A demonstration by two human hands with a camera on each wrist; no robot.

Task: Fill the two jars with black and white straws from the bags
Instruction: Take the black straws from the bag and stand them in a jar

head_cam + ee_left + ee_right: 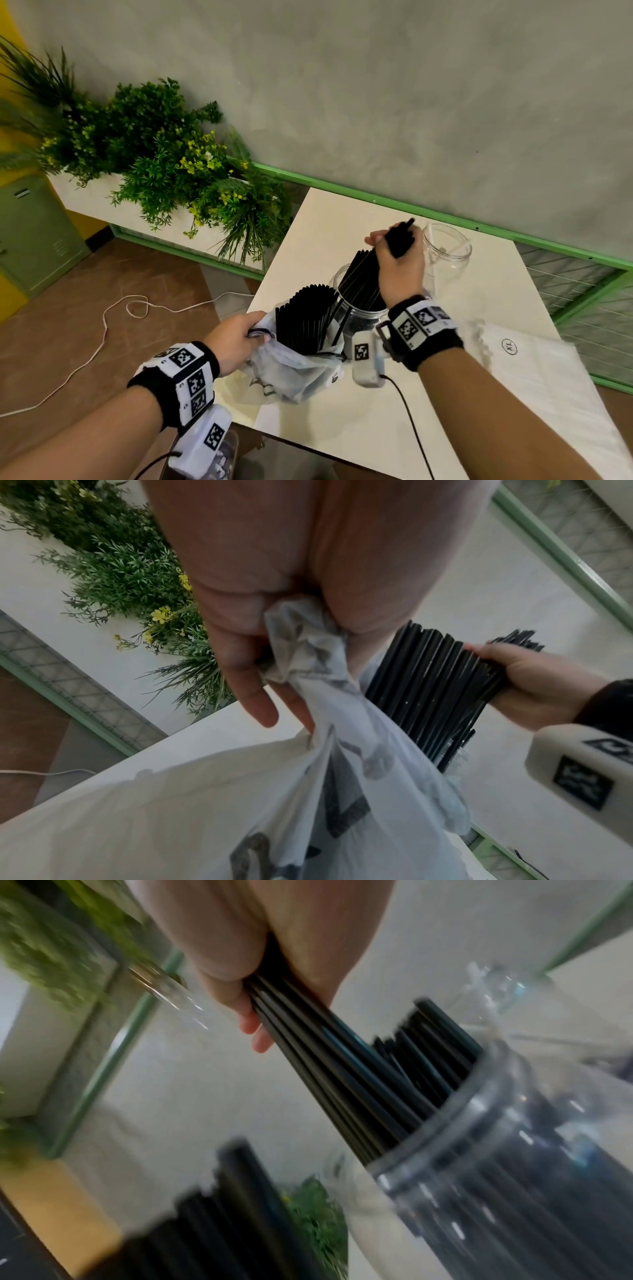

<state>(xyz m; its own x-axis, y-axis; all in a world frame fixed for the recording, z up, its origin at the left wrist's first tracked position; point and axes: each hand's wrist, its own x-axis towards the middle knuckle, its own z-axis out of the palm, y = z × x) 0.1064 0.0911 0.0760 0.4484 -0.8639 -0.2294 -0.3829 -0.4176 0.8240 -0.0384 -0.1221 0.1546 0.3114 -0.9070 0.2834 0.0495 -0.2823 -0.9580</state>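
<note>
My left hand (pixel 239 334) grips the bunched rim of a thin white plastic bag (pixel 291 370) at the table's left edge, seen close in the left wrist view as the bag's rim (pixel 301 647). Black straws (pixel 305 318) stand up out of that bag. Just right of it a clear jar (pixel 359 317) holds several black straws. My right hand (pixel 399 253) grips a bunch of black straws (pixel 342 1074) whose lower ends are inside this jar (pixel 496 1164). A second clear jar (pixel 447 248) stands behind it, with a white straw or two inside.
A flat white bag marked XL (pixel 534 373) lies on the white table (pixel 322 226) at the right. A planter of green plants (pixel 164 154) stands left of the table. A green rail (pixel 445 214) runs along the wall behind. A white cable (pixel 113 329) lies on the floor.
</note>
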